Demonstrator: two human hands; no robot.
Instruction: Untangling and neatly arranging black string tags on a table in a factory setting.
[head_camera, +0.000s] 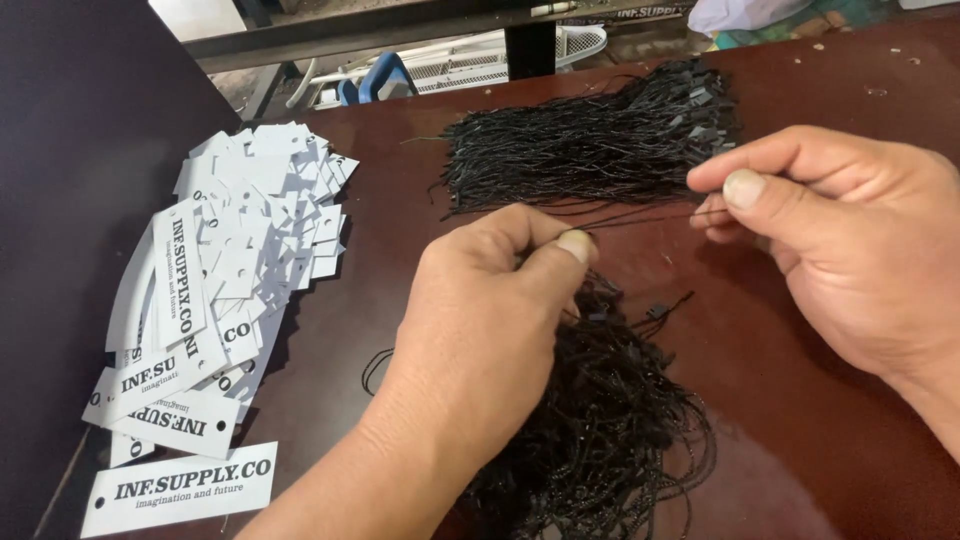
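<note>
My left hand pinches one end of a thin black string between thumb and fingers, resting over a tangled bundle of black strings with small plastic locks. My right hand pinches the other end of the same string, so it stretches taut between both hands. Behind it lies a neater bundle of black strings on the dark brown table.
A spread pile of white paper tags with punched holes and dark print lies at the left of the table. White wire racks and a blue object stand beyond the far edge. A dark panel rises at the far left.
</note>
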